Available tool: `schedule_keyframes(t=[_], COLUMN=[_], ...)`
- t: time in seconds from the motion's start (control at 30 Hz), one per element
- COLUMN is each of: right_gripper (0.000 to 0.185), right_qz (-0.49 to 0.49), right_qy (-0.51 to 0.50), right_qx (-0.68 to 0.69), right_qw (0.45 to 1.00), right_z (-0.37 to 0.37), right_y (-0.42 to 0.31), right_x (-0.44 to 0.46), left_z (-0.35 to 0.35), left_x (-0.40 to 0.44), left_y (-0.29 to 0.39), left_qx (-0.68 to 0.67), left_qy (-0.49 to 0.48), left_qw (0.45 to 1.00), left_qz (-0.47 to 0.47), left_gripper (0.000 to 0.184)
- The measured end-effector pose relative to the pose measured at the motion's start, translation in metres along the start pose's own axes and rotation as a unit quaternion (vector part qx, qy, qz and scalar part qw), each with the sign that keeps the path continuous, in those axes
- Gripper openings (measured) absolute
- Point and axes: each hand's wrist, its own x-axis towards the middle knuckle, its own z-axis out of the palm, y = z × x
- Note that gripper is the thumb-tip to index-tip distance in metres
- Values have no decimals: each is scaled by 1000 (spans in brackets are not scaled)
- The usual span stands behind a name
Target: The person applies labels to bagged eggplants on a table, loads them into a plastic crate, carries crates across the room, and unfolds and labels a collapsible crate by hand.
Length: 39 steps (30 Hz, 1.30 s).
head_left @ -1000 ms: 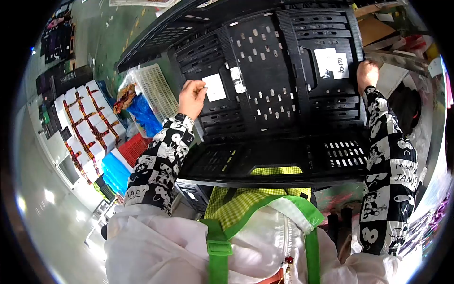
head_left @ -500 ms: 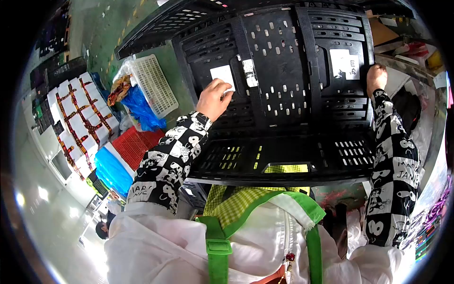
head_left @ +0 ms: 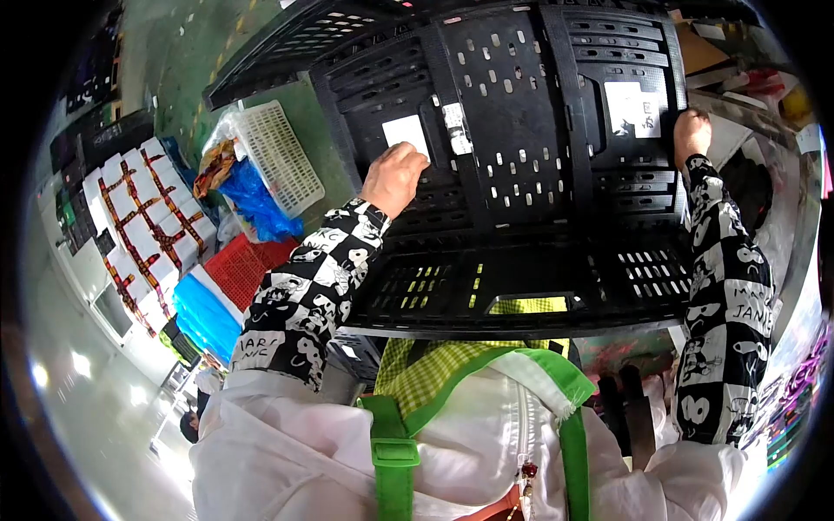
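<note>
A large black folding plastic crate [head_left: 521, 113] lies in front of me. Its near wall stands up towards my body, and slotted panels lie flat inside. My left hand [head_left: 395, 178] is over the left panel, fingers curled together at the lower edge of a white label [head_left: 407, 135]. What is between those fingers is hidden. At the crate's right end, my right hand [head_left: 692, 137] is closed around the edge. Beside it, two overlapping white labels [head_left: 632, 110] with dark print are on the right panel. A smaller label [head_left: 456, 128] sits on the middle strip.
To the left stand a cream plastic basket [head_left: 282, 156], a blue plastic bag [head_left: 258, 201] and a red basket [head_left: 248, 269]. Farther left is a white stack [head_left: 148, 226] with patterned straps. A cluttered shelf [head_left: 747, 113] runs along the right.
The view and crate have shifted slightly. My left hand's fingers have drawn closer together at the label. My right hand stays on the crate's right edge.
</note>
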Motion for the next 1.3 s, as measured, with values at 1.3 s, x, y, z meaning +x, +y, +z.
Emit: schedule_keyframes(t=[1.3], right_gripper=[14], right_qz=[8], right_qy=[-28], right_qx=[8], right_qw=[1000], right_z=[-18], right_y=[-6], right_x=[-6], left_z=[18], left_x=[-6], left_y=[2], left_qx=[53], left_qy=[1], left_qw=[999], left_qz=[10], left_gripper=[11])
